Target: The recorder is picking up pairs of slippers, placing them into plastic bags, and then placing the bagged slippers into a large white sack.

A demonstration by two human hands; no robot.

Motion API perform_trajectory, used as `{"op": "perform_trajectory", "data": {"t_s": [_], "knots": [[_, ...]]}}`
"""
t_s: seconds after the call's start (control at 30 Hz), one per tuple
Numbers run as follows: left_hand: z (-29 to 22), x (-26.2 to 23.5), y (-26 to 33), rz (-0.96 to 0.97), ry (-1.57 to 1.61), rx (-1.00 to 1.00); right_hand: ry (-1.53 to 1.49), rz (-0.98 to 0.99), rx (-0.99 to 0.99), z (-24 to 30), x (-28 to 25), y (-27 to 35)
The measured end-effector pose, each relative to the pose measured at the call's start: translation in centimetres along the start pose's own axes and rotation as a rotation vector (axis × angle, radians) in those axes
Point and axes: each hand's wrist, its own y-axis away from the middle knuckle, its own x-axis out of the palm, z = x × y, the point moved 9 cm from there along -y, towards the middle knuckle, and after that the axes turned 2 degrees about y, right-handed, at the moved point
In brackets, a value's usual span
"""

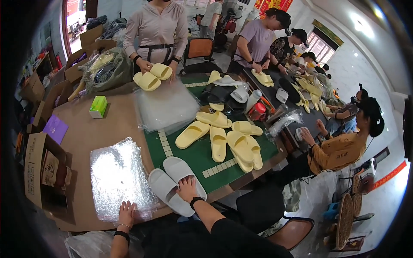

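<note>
My left hand (126, 213) lies with its fingers stretched out on the near edge of a stack of shiny clear plastic bags (118, 176). To its right, my right hand (187, 189) rests over a pair of light grey slippers (162, 182), fingers apart on the right-hand slipper. The slippers lie side by side and slanted at the table's near edge, partly on the green mat (215, 182). Beyond them, several pale yellow slippers (218, 144) lie loose on the mat, some overlapping. My right hand hides part of the grey slipper's strap.
An open cardboard box (41, 172) stands at the left edge, near a purple packet (56, 128) and a green tissue box (98, 106). Across the table, a person holds yellow slippers (153, 76) above more clear bags (165, 107). Other people work on the right, beyond a black chair (261, 207).
</note>
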Motion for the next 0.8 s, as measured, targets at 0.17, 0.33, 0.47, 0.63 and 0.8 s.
{"op": "perform_trajectory", "data": {"t_s": [0.17, 0.33, 0.47, 0.63, 0.8], "knots": [[1.1, 0.1, -0.4, -0.037, 0.014, -0.028, -0.038, -0.23, -0.043, 0.5, -0.3, 0.5], [1.6, 0.4, 0.0, -0.053, 0.007, -0.052, 0.011, -0.29, -0.148, 0.1, -0.4, 1.0], [-1.0, -0.5, -3.3, -0.136, -0.029, 0.06, -0.365, -0.451, -0.241, -5.8, -1.8, 3.8], [-1.5, 0.4, -4.7, -0.129, 0.045, -0.047, -0.663, -0.15, -0.362, -4.7, -7.4, 9.3], [-1.0, 2.1, -6.0, -0.097, 0.195, -0.094, -0.771, 0.005, -0.36, -3.0, -6.8, 11.9]]}}
